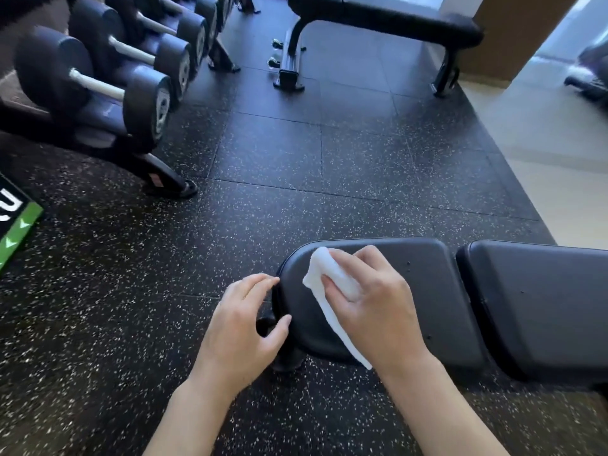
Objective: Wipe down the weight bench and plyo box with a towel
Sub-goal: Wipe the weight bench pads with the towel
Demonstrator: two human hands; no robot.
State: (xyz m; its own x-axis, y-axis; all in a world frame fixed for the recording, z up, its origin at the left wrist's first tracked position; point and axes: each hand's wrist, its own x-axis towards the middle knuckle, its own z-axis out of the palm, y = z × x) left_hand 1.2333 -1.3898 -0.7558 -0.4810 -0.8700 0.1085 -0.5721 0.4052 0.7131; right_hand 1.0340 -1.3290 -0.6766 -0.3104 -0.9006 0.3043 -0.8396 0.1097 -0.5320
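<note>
Fingers (342, 268) of right hand (371, 297) curled round white towel (332, 278), pressing it on weight bench (427, 291) seat pad. Left hand (243, 314) loosely curled, fingertips touching pad's end edge. Beyond: speckled floor (279, 179), dumbbell rack (108, 77), second bench (378, 21).

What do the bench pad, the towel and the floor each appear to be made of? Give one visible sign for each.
Bench pad: probably vinyl or synthetic leather over padding; smooth black, soft sheen, rounded edges.
Towel: white cloth or thick paper, unclear which; it bunches and trails limply under the right hand.
Floor: likely rubber tiles; matte black, white flecks, visible seams.
</note>
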